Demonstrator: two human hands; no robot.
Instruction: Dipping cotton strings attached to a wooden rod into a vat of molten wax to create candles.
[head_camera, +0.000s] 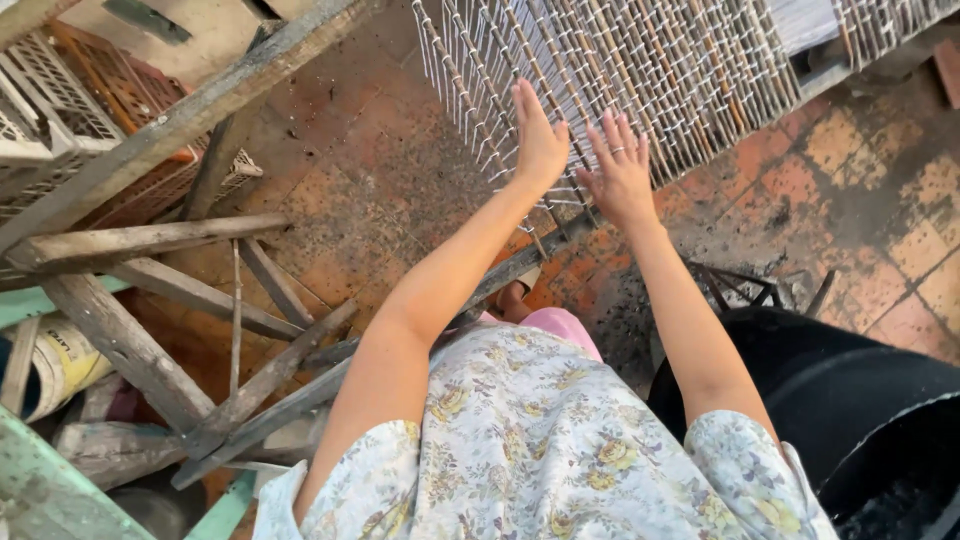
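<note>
Both of my arms reach forward to a stack of wire mesh racks (640, 70) woven with thin bamboo sticks, leaning over the tiled floor. My left hand (538, 135) lies flat against the lower left part of the racks, fingers together and pointing up. My right hand (620, 175), with a ring on one finger, rests spread on the racks' lower edge just to the right. Neither hand is closed around anything.
A weathered wooden frame (170, 260) with crossed slats stands at the left, with plastic crates (70, 110) behind it. A large black tub (830, 400) sits at the lower right. Stained orange floor tiles (850, 180) lie beyond. A white sack (60, 365) lies at the far left.
</note>
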